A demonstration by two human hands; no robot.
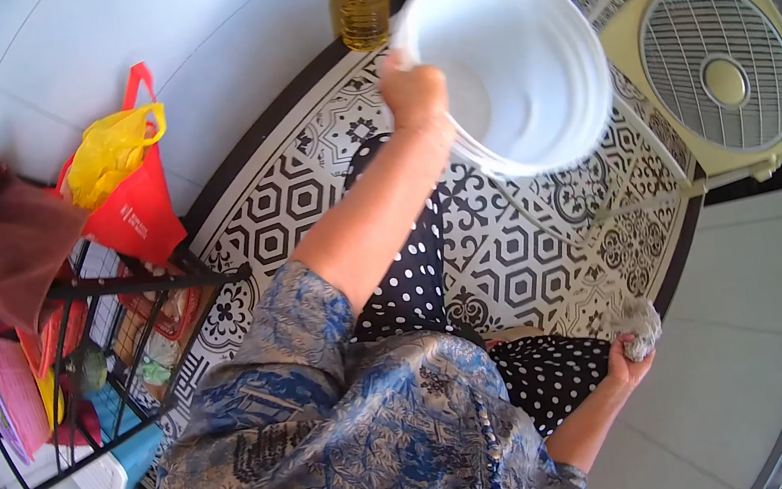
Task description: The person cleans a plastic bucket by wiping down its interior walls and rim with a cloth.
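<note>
My left hand point(416, 94) grips the rim of a large white plastic bucket point(526, 62). The bucket is tilted, its open mouth facing me, and I see nothing inside it. Lower on the right, my right hand point(631, 365) is closed round a crumpled greyish cloth point(639, 324), apart from the bucket. The bucket's edge is slightly blurred. Beneath it lies the black-and-white patterned tile floor point(516, 271).
A cream box fan point(729, 72) stands to the right of the bucket. Behind it, a bottle of yellow oil point(365, 10) is by the wall. On the left, a black wire rack point(109, 317) holds bags, including a red bag point(138, 211). White cabinets point(722, 296) line the right.
</note>
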